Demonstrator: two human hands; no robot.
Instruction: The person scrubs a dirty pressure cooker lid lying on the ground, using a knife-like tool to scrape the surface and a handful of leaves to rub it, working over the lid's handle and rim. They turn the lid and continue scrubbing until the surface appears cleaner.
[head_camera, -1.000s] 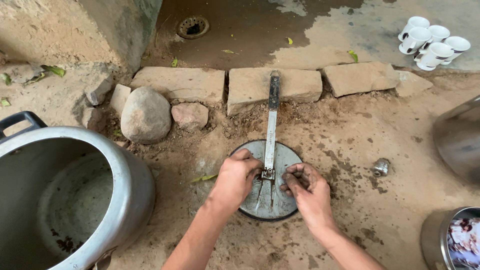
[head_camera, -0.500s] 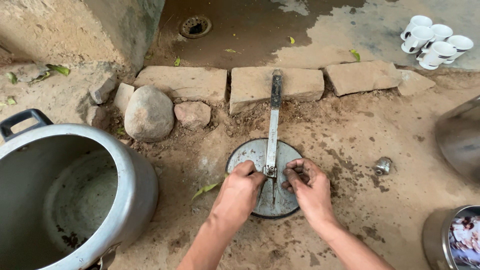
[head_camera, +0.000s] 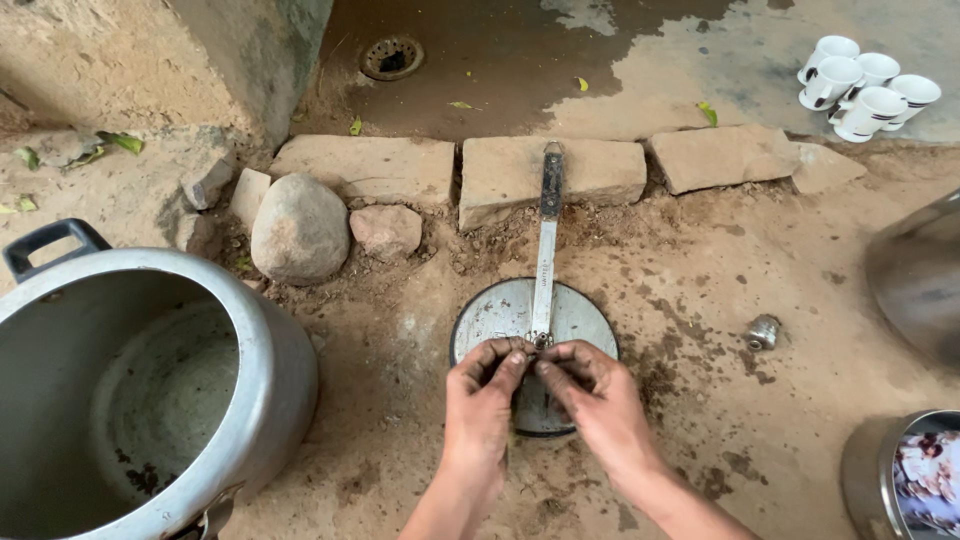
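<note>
A round metal pressure-cooker lid (head_camera: 492, 316) lies flat on the dirt, its long handle (head_camera: 546, 240) pointing away toward the stone edging. My left hand (head_camera: 484, 390) and my right hand (head_camera: 592, 392) rest on the lid's middle, fingertips pinched together at the small fitting where the handle bar meets the lid centre. Both hands are muddy. What the fingers pinch is hidden under them.
A large open aluminium pot (head_camera: 150, 390) stands at the left. A small metal weight (head_camera: 762, 331) lies on the dirt to the right. Rocks (head_camera: 298, 228) and stone slabs (head_camera: 560, 170) edge a wet drain area; white cups (head_camera: 865, 85) sit far right. Steel vessels (head_camera: 905, 475) at the right edge.
Both hands have drawn together at the lid's centre, fingertips now meeting at the fitting. The view has shifted slightly.
</note>
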